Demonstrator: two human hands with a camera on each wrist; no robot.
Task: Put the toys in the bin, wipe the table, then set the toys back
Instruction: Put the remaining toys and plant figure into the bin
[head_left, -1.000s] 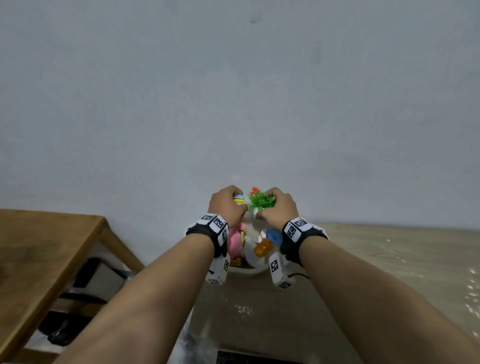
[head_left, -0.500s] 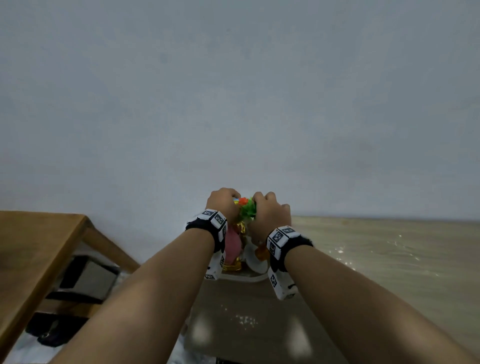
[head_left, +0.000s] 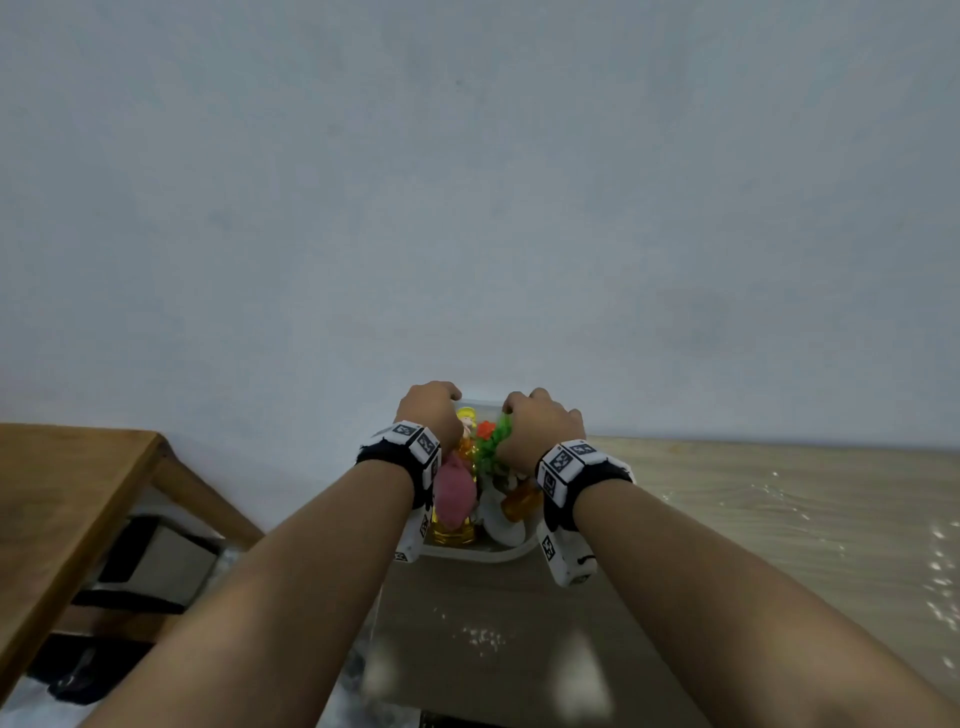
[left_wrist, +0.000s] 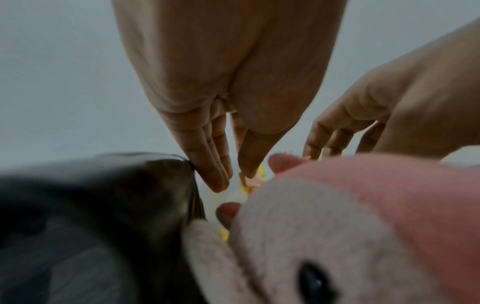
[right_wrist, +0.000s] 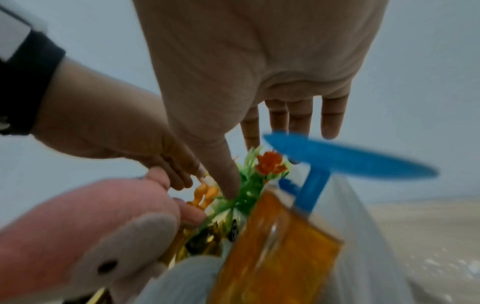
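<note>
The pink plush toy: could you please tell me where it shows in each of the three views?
Head: pink plush toy in the bin, just below the left hand.
Left wrist: fills the lower right.
Right wrist: lower left.
Shared landmark: the yellow-haired figurine beside it.

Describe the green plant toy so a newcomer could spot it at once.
Start at the white bin on the pale table by the wall, crowded with toys. Between the two hands, the green plant toy rises beside the pink plush, with the right hand touching its leaves. It alone has spiky green plastic leaves topped by an orange-red flower.
</note>
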